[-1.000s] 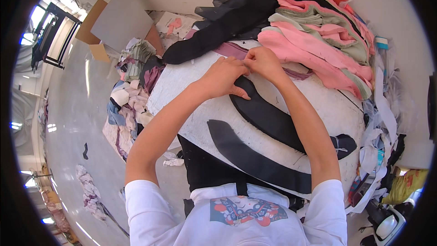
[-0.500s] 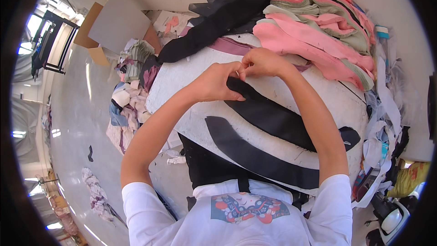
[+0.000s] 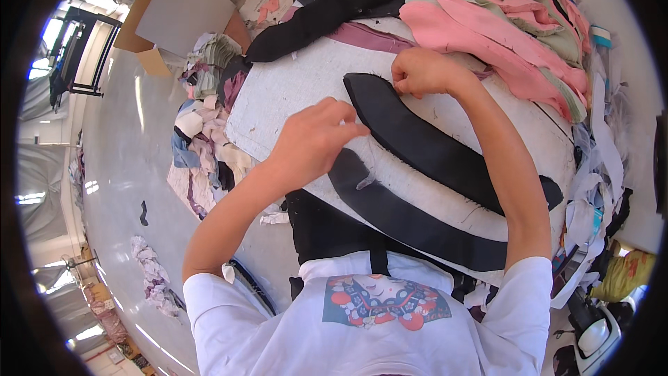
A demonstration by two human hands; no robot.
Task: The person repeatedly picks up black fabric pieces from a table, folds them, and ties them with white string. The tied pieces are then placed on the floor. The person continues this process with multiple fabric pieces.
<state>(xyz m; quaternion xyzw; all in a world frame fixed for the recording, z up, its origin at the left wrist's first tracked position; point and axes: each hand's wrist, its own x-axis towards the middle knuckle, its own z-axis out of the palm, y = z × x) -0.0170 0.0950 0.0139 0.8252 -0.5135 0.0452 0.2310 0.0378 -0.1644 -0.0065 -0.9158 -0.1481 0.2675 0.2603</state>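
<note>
A thick curved black fabric piece (image 3: pixel 431 143) lies across the white board, its squared end toward the far left. My right hand (image 3: pixel 423 73) is at its far edge near that end, fingers curled closed; whatever they hold is hidden. On the near side of that end hovers my left hand (image 3: pixel 313 138), thumb and forefinger apart with nothing plainly gripped. A wispy, pale scrap (image 3: pixel 366 179) appears just below its fingertips, blurred. Nearer to me a flat dark grey curved strip (image 3: pixel 410 216) rests along the board's front edge.
The white board (image 3: pixel 278 108) carries a pile of pink and grey-green cut fabric (image 3: pixel 480 35) at far right and a long black fabric roll (image 3: pixel 313 24) at the back. Fabric scraps (image 3: pixel 202 139) and an open cardboard box (image 3: pixel 184 10) stand left. White strips (image 3: pixel 581 212) hang at right.
My hands have parted from the black piece's end: the left drew back toward me and left, the right moved slightly right. The piece's end now lies flat. The view has shifted a little.
</note>
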